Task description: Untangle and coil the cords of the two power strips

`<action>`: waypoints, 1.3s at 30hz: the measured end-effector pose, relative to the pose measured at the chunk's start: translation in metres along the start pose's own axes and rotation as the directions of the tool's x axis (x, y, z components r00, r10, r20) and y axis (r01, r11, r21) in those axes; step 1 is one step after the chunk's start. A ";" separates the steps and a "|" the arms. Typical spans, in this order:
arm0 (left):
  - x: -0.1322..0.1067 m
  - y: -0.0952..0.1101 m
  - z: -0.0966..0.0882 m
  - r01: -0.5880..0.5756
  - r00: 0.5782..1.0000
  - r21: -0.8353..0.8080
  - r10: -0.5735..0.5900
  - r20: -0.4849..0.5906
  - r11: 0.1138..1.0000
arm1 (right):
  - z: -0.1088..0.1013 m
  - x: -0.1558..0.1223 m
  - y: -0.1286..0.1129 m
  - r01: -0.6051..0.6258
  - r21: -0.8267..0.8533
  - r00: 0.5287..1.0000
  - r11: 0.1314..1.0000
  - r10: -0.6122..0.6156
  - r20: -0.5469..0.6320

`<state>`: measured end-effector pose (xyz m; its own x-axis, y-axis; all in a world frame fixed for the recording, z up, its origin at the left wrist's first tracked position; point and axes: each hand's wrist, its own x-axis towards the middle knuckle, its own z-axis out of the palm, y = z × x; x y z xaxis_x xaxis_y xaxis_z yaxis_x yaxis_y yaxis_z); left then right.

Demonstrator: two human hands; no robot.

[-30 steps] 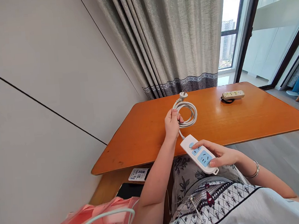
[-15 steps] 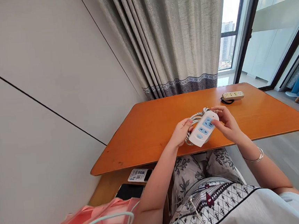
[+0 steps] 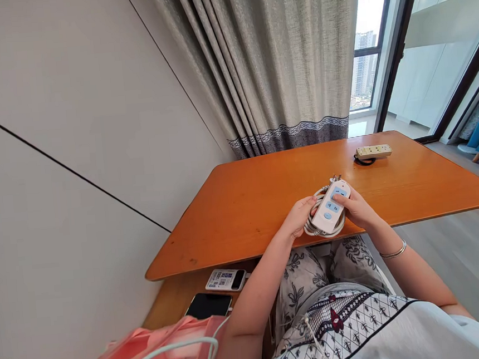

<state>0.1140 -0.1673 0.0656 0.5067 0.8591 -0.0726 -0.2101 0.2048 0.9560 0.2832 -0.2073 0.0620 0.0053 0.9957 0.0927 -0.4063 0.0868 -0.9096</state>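
A white power strip (image 3: 331, 206) with light blue sockets lies on top of its coiled grey-white cord (image 3: 320, 230), just above the near edge of the orange wooden table (image 3: 241, 201). My left hand (image 3: 299, 217) grips the left side of the coil and strip. On the other side, my right hand (image 3: 357, 208) closes around the strip's right edge, with the thumb on its top. The plug's prongs stick out at the strip's far end.
A beige power strip (image 3: 373, 151) with a black cord lies at the table's far right. On a lower bench at my left sit a phone (image 3: 208, 304), a small labelled device (image 3: 226, 280) and a pink bag (image 3: 146, 355). Grey curtains hang behind the table.
A second ago my left hand held the coil up and my right held the strip low near my lap. The strip has since been laid over the coil, and both hands lowered the bundle toward the table.
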 end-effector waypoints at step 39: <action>0.042 -0.071 -0.034 -0.120 0.993 0.242 0.120 0.015 0.963 | -0.256 0.092 -0.021 0.100 -0.238 0.595 0.966 -0.250 -0.764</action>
<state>0.1223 -0.1298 -0.0151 0.4902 0.8704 0.0472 -0.0609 -0.0198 0.9979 0.5262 -0.1091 -0.0143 0.8024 0.5962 -0.0269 -0.1747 0.1916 -0.9658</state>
